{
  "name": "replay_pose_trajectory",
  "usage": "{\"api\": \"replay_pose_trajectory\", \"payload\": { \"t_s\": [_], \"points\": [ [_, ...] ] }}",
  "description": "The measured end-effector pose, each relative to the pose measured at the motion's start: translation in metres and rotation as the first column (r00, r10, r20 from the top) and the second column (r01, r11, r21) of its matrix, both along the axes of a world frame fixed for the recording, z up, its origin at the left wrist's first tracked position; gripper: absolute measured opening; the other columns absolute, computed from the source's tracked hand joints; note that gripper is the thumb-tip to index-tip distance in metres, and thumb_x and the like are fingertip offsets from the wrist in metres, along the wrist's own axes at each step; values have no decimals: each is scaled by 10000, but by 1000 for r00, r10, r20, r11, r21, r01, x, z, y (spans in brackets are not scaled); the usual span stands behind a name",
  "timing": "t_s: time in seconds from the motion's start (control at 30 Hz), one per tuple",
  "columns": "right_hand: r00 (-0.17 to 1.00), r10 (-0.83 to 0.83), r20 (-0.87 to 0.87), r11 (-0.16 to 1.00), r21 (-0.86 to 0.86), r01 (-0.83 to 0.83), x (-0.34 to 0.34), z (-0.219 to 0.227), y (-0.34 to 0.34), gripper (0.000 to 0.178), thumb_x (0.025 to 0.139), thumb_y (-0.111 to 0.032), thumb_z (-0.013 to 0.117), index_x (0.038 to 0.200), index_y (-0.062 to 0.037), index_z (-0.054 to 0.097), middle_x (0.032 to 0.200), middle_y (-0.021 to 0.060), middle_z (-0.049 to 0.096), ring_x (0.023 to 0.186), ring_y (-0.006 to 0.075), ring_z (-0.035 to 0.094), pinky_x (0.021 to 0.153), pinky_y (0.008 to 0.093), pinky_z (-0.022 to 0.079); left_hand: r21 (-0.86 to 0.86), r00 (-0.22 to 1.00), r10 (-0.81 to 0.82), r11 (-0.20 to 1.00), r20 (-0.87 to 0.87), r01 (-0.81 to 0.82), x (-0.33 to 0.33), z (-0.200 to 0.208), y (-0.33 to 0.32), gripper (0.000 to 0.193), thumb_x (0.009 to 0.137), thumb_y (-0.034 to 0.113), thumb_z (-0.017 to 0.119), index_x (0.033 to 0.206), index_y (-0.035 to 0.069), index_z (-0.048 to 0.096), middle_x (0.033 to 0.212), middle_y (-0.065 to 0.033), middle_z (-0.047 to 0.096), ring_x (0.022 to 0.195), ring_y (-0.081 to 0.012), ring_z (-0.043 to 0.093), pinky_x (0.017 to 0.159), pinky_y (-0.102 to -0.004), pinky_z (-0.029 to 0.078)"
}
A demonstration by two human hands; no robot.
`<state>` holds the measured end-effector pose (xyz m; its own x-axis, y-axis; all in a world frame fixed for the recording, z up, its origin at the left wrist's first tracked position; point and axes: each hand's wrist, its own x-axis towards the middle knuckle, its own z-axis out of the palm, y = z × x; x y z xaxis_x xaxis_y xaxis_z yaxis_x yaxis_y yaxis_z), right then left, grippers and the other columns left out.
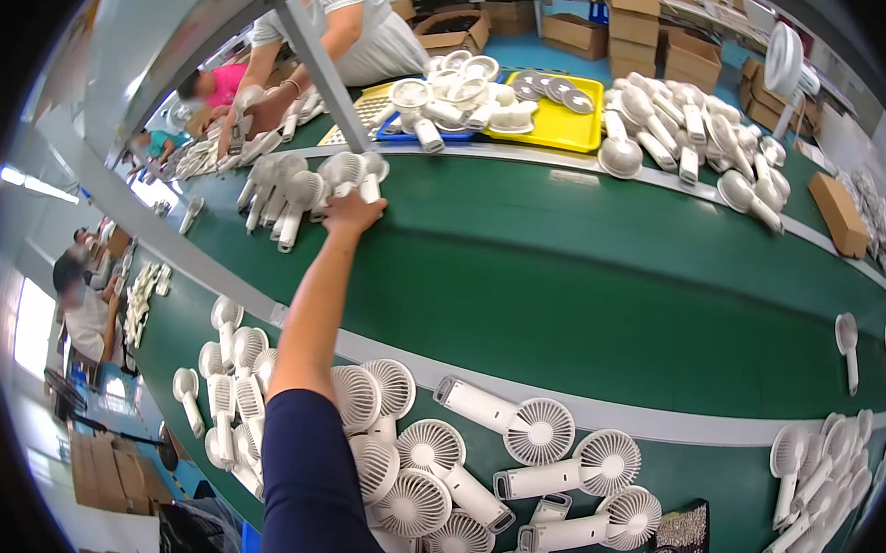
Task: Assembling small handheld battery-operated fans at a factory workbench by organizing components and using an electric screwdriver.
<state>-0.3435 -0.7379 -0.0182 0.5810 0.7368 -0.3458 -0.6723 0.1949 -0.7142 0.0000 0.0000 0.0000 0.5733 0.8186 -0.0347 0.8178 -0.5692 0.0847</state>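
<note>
My left arm, in a dark blue sleeve, stretches forward across the green conveyor belt. At its end my left hand (352, 212) is closed on white handheld fans (344, 168), with more than one fan head showing just beyond the fingers; the fingertips are partly hidden. Against them on the left stands a cluster of several white handheld fans (285, 190) on the belt. My right hand is not in view. Below my arm, many white fans (414, 502) with round slatted heads lie on the near green work surface.
A grey metal rail (646, 423) divides belt and near surface. Beyond the belt are a yellow tray (586, 126), a fan pile (672, 113) and a brown box (838, 215). More fans (821, 477) lie at right, beside a black patterned pouch (683, 542). A co-worker's hands (261, 112) handle parts across the belt.
</note>
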Motion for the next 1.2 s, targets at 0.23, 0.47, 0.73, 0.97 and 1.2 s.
{"api": "replay_pose_trajectory", "payload": {
  "t_s": [0.23,0.47,0.73,0.97,1.2],
  "points": [
    [974,-141,-180,977,-185,107,13,-13,-12,639,792,-493,593,1216,-69,371,891,107,515,645,204,535,582,350,438,-153,981,-161,973,106,176,-18,45,-119,788,702,607,519,1251,43,508,1328,-307,353,1233,-410,378,1007,-411,354],
    [1000,-18,-15,918,395,23,45,-5,25,513,917,-537,353,1153,-81,369,693,97,469,382,210,451,365,370,428,-71,935,-218,966,278,247,-272,161,-227,678,744,514,521,1251,70,449,1152,-306,412,1016,-444,506,867,-469,434],
    [995,-88,-51,957,272,99,47,22,45,462,925,-525,320,1049,-85,388,621,42,423,345,123,376,340,274,358,96,959,77,990,272,-106,-439,137,-218,625,760,471,547,1208,42,471,1136,-343,407,990,-473,479,834,-512,430],
    [988,-153,-31,948,276,155,41,20,40,460,921,-519,318,1042,-84,408,620,41,427,345,123,371,347,280,369,22,997,-19,1000,70,18,-394,95,-253,636,759,487,528,1185,18,469,1230,-365,358,1157,-499,358,927,-552,352],
    [987,-145,-63,949,275,157,43,22,35,477,906,-531,350,1049,-80,410,626,50,438,354,132,385,357,292,379,-86,990,-81,992,114,91,-409,112,-262,687,737,514,611,1281,135,429,1325,-408,250,1256,-512,264,944,-560,345]
  ]
}}
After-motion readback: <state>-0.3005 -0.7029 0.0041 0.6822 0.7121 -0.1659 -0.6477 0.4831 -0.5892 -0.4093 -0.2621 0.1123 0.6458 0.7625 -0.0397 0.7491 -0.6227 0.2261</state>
